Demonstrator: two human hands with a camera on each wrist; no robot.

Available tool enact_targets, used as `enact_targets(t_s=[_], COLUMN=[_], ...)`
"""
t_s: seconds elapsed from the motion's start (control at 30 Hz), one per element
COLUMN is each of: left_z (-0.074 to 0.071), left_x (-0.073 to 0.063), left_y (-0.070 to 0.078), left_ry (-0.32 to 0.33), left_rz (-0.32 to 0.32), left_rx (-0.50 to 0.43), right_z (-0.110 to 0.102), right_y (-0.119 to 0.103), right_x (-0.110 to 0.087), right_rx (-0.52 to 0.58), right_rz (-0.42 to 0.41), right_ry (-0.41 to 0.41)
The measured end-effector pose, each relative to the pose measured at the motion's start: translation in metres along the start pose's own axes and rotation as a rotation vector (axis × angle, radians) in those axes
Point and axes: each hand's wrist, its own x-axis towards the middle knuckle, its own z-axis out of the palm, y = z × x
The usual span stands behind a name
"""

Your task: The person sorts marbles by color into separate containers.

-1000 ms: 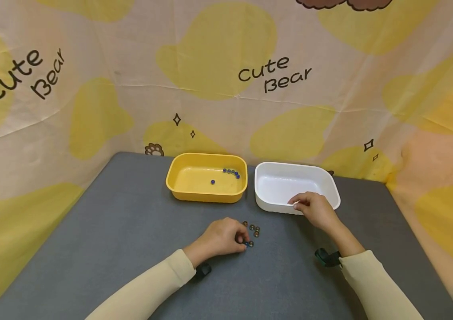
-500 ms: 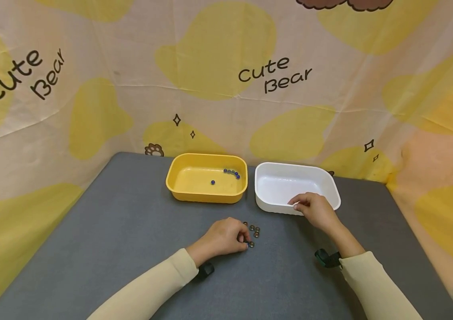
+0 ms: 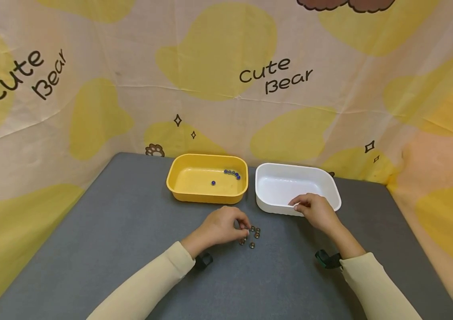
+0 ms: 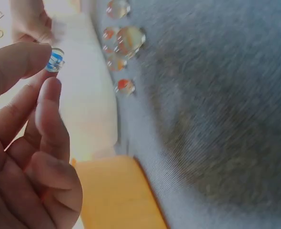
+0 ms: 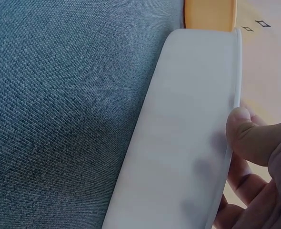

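Between thumb and fingertips, my left hand point(image 3: 220, 226) pinches a clear glass marble point(image 4: 55, 60) with a blue swirl, lifted off the table in the left wrist view. Several marbles with orange and brownish swirls point(image 3: 257, 235) lie loose on the table beside and below that hand. My right hand point(image 3: 317, 212) grips the near rim of a white plastic tub point(image 5: 178, 119), thumb outside and fingers inside. No marbles show in the white tub's visible inside.
A yellow tub point(image 3: 206, 198) stands left of the white one, with several blue marbles point(image 3: 213, 183) inside, most near its right end. The grey table point(image 3: 130, 231) meets a printed cloth backdrop point(image 3: 210, 66) behind and at the sides.
My left hand has picked up the blue-swirled marble from among the others and moved slightly up and away from the table's front. The right hand stays on the white tub's rim.
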Motion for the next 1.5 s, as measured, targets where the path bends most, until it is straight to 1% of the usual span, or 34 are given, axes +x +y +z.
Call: enact_targets(t_s=[0.3, 0.5, 0.7, 0.9, 0.97, 1.23, 1.4, 1.5], left_z=[-0.013, -0.023, -0.033, -0.046, -0.052, -0.071, -0.080, -0.085], left_x=[-0.001, -0.003, -0.004, -0.004, -0.004, -0.004, -0.003, -0.002], left_y=[0.000, -0.003, -0.006, -0.005, -0.005, -0.009, -0.019, -0.027], left_ry=[0.060, 0.104, 0.113, 0.140, 0.155, 0.221, 0.254, 0.270], left_rz=[-0.027, -0.042, -0.099, -0.101, -0.100, -0.130, -0.115, -0.128], left_rx=[-0.022, -0.047, -0.058, -0.068, -0.058, 0.022, 0.041, 0.044], right_z=[0.001, 0.002, 0.003, 0.003, 0.004, 0.005, 0.001, -0.001], right_y=[-0.001, -0.001, -0.001, -0.003, -0.003, -0.005, -0.004, -0.004], right_x=[0.000, -0.001, -0.002, -0.003, -0.003, -0.003, -0.002, -0.001], right_rx=[0.002, 0.003, -0.001, -0.005, -0.005, 0.001, -0.011, -0.014], right_rz=[-0.003, -0.006, -0.012, -0.019, -0.021, -0.029, -0.013, -0.012], right_ry=[-0.005, -0.003, -0.003, 0.000, 0.004, 0.012, 0.009, 0.004])
